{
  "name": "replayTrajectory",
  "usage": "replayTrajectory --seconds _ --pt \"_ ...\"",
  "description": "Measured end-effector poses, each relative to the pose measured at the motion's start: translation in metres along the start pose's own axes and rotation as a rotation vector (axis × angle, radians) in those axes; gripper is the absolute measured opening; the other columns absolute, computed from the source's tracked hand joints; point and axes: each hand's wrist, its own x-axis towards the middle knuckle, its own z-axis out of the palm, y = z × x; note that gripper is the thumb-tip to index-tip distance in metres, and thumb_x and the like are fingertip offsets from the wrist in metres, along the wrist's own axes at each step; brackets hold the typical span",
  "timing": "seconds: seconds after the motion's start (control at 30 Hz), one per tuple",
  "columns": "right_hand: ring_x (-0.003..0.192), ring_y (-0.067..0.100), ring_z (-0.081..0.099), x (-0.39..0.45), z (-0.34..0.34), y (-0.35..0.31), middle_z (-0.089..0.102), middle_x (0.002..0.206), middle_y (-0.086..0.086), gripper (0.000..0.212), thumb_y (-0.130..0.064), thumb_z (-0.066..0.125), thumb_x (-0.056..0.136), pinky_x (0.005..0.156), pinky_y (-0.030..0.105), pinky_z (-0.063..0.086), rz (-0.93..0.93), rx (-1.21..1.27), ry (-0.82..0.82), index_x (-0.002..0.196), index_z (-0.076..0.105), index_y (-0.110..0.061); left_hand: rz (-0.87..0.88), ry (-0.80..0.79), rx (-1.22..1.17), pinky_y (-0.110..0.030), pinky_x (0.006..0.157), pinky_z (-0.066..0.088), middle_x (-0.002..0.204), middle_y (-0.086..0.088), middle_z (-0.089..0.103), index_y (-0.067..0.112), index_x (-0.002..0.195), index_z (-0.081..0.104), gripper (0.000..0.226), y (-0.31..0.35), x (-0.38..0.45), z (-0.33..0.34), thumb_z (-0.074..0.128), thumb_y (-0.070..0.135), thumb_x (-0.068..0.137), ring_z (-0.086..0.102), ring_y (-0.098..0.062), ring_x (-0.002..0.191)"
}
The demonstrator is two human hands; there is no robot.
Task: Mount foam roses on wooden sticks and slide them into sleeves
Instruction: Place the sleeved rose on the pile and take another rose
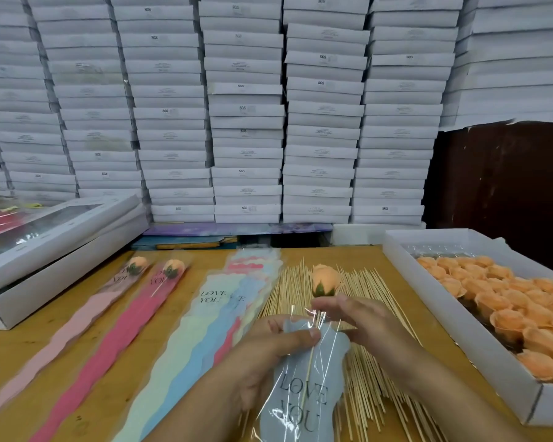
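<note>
Left hand [268, 349] pinching top edge of grey-blue sleeve [304, 390], thumb pressed on clear film at the mouth. Right hand [358, 317] curled round wooden stick [308, 368] just below the rose, fingertips pinching. Stick runs down inside sleeve, visible through the film. Foam rose [324, 280] peach-orange, closed bud shape, green calyx at base, sitting on stick top, still outside sleeve mouth, at 12 o'clock from hands. Sleeve reads "LOVE YOU" in dark serif letters.

Under and around hands, at 12 through 5 o'clock: loose pile of bare sticks [364, 387] on counter [20, 355], too many to count. At 10 o'clock: fanned stack of empty sleeves [205, 320], mint, blue, pink, red edges showing, top one reads "LOVE YOU". Further toward 10 o'clock: 2 finished roses in sleeves, pale pink one [77, 317] and red one [115, 339], each with peach bud at the top, partial "LOVE YOU" print.

At 3 o'clock: white tray [454, 317] packed with peach rose heads [505, 304], count unclear. At 9 o'clock: 2 stacked white window boxes [55, 247]. At 12 o'clock, behind counter: wall of stacked white boxes [246, 116], several marked "SGS", smaller print unreadable.
</note>
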Motion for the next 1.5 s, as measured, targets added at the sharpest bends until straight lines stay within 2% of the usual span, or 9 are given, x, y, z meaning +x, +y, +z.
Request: replayTrajectory --seconds 0.17,0.33,0.43,0.6,0.77,1.1,1.27,1.37,1.5 --pt "0.099 0.016 0.072 -0.006 -0.013 -0.001 0.077 0.103 0.0 0.046 -0.063 0.057 0.084 0.082 0.027 0.057 -0.064 0.041 0.074 0.091 0.079 -0.023 0.015 0.002 0.008 -0.033 0.07 0.058 0.096 -0.021 0.075 0.013 0.079 0.079 0.007 0.0 -0.001 0.001 0.082 0.008 0.077 0.073 -0.029 0.08" --pt "0.097 0.019 0.072 0.01 -0.031 -0.014 0.076 0.098 0.001 0.019 -0.029 0.061 0.093 0.083 0.038 0.056 -0.113 0.061 0.405 0.093 0.071 -0.013 -0.021 -0.004 0.012 -0.034 0.072 0.059 0.094 -0.019 0.076 0.014 0.081 0.08 0.008 -0.002 0.0 -0.001 0.084 0.009 0.077 0.074 -0.028 0.081" --pt "0.103 0.006 0.067 0.017 -0.022 -0.02 0.07 0.111 -0.011 0.023 -0.029 0.065 0.092 0.083 0.03 0.057 -0.113 -0.017 0.299 0.115 0.067 -0.029 -0.033 -0.032 0.023 -0.035 0.075 0.058 0.097 -0.021 0.075 0.007 0.089 0.078 0.014 -0.004 0.002 -0.001 0.084 0.011 0.077 0.074 -0.029 0.082" --pt "0.092 0.005 0.072 0.016 -0.002 -0.019 0.076 0.097 -0.014 0.02 -0.013 0.068 0.09 0.078 0.02 0.058 -0.088 -0.147 0.126 0.102 0.072 -0.029 -0.05 -0.007 0.034 -0.037 0.077 0.058 0.099 -0.024 0.073 -0.006 0.105 0.071 0.041 -0.003 0.002 -0.003 0.086 0.014 0.074 0.072 -0.031 0.082" --pt "0.091 0.004 0.071 0.013 0.001 -0.018 0.076 0.096 -0.013 0.021 -0.009 0.072 0.087 0.082 0.025 0.058 -0.104 -0.177 0.164 0.101 0.076 -0.025 -0.067 0.024 0.04 -0.033 0.072 0.058 0.096 -0.022 0.075 0.006 0.09 0.078 0.014 -0.005 0.002 -0.004 0.083 0.01 0.078 0.074 -0.029 0.079" --pt "0.085 0.006 0.072 0.012 0.004 -0.013 0.077 0.089 -0.011 0.02 -0.007 0.073 0.086 0.074 0.02 0.056 -0.106 -0.181 0.143 0.091 0.076 -0.026 -0.08 0.074 -0.036 -0.037 0.077 0.044 0.105 -0.028 0.055 0.005 0.109 0.055 0.052 -0.002 0.0 0.003 0.086 0.022 0.071 0.054 -0.031 0.087" --pt "0.081 0.005 0.071 0.009 0.007 -0.015 0.077 0.087 -0.007 0.024 -0.015 0.062 0.095 0.067 0.012 0.052 -0.028 -0.131 0.088 0.082 0.08 -0.025 -0.088 0.109 -0.035 -0.036 0.083 0.054 0.095 -0.02 0.074 0.002 0.098 0.078 0.035 0.0 0.0 0.001 0.082 0.026 0.074 0.069 -0.028 0.079" --pt "0.082 0.009 0.071 0.007 0.009 -0.018 0.077 0.087 -0.001 0.03 -0.021 0.056 0.098 0.071 0.015 0.054 0.034 -0.116 0.026 0.081 0.081 -0.023 -0.097 0.162 -0.077 -0.049 0.096 0.05 0.11 -0.03 0.069 -0.012 0.125 0.059 0.067 -0.002 0.002 -0.002 0.086 0.022 0.074 0.066 -0.034 0.09" --pt "0.089 0.003 0.07 0.006 0.009 -0.02 0.076 0.093 -0.01 0.027 -0.025 0.056 0.098 0.088 0.025 0.052 0.061 -0.142 0.03 0.086 0.08 -0.027 -0.077 0.188 -0.112 -0.05 0.096 0.051 0.109 -0.031 0.07 -0.008 0.118 0.066 0.059 -0.001 0.003 -0.002 0.085 0.021 0.07 0.067 -0.036 0.091"
